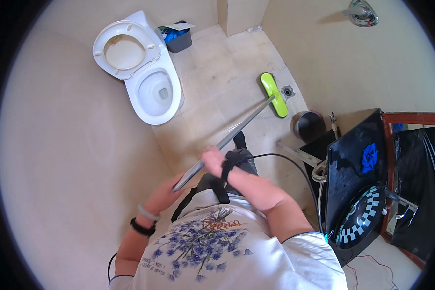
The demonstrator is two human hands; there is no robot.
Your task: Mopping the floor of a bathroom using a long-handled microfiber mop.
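"What's near the lime-green brush head (pixel 274 96) on the pale tiles (pixel 205 99)?"
"A round grey drain (pixel 287 92) and a round dark bucket (pixel 310 126)."
"The hands?"
"Left hand (pixel 169 191) and right hand (pixel 212 160) both curl around the long grey pole (pixel 241 126)."

1. The brush (pixel 249 119) is of the long-handled kind, and it is in one piece.
2. Its head (pixel 272 91) is bright lime green, long and narrow, with rounded ends, and a dark fringe is visible along one edge.
3. The head lies on the tiled floor (pixel 212 108), just beside the round drain (pixel 287 91).
4. The handle (pixel 232 133) is grey, straight and smooth; it joins the middle of the head and rises at a slant toward the person.
5. The left hand (pixel 166 194) holds its upper end; the right hand (pixel 211 160) grips it farther down.
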